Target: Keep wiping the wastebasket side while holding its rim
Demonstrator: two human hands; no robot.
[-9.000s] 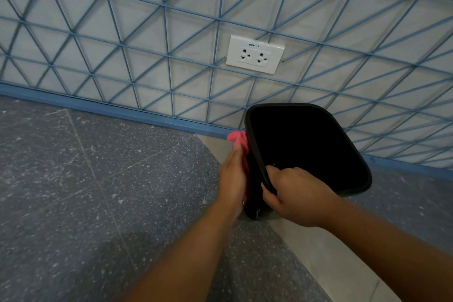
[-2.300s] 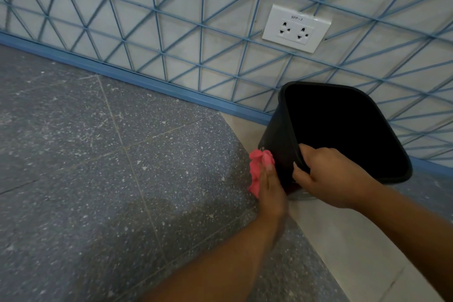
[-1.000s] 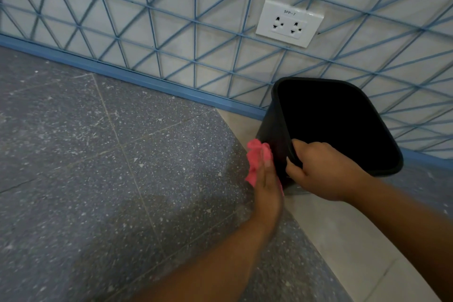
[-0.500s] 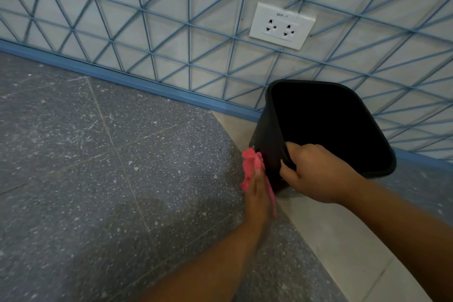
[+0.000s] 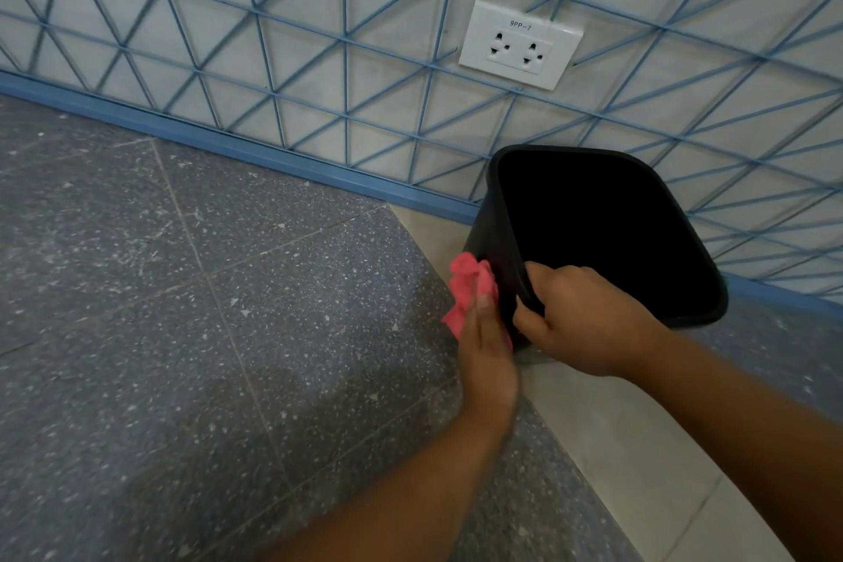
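Down on the floor, a black bin [image 5: 606, 237] stands close to the wall, tilted so that its dark open mouth faces the camera. The right hand [image 5: 581, 324] grips the near corner of its rim: the thumb lies outside, the other fingers [image 5: 554, 276] curl over the edge and into the mouth, closed tight on the plastic. The left hand [image 5: 486, 347] holds a pink cloth [image 5: 470, 287] flat against the bin's outer left wall. Its fingers are straight and held together, pointing away from the camera, pressing the cloth against the plastic; whether the thumb pinches the cloth cannot be told, since it is hidden behind the hand. The cloth bunches up beyond the fingertips and a flap of it shows below the hand's left edge (so most of the cloth lies between palm and bin). The two hands are just beside each other, with the bin's corner between them.

Behind the bin, the wall [image 5: 273, 14] carries a blue line pattern of triangles and a white double socket [image 5: 520, 43] with a small label above its holes. A blue skirting strip [image 5: 205, 141] runs along the base of the wall. The floor is grey speckled tile [image 5: 182, 333], with a pale strip [image 5: 638, 447] running under the bin.
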